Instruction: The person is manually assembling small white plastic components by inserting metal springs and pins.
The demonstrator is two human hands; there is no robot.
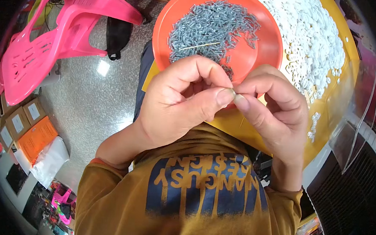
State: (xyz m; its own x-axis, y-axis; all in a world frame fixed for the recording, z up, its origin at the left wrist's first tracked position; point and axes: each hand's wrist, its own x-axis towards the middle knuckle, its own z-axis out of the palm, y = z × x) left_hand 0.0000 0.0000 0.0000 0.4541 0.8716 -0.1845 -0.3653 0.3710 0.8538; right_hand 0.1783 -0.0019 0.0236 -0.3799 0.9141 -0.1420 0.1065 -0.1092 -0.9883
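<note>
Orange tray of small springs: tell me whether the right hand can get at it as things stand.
Probably yes. The orange tray lies just beyond the right hand with nothing between, though its fingertips, meeting the left hand, look busy pinching something tiny.

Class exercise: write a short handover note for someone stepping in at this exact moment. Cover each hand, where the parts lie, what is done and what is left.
Left hand and right hand: thumb tips meet, pinching something too small to identify.
Parts: small metal springs heaped on the orange plate; white plastic pieces piled on the yellow tray.
Done: no finished pieces can be told apart.
Left: both heaps remain large.
</note>
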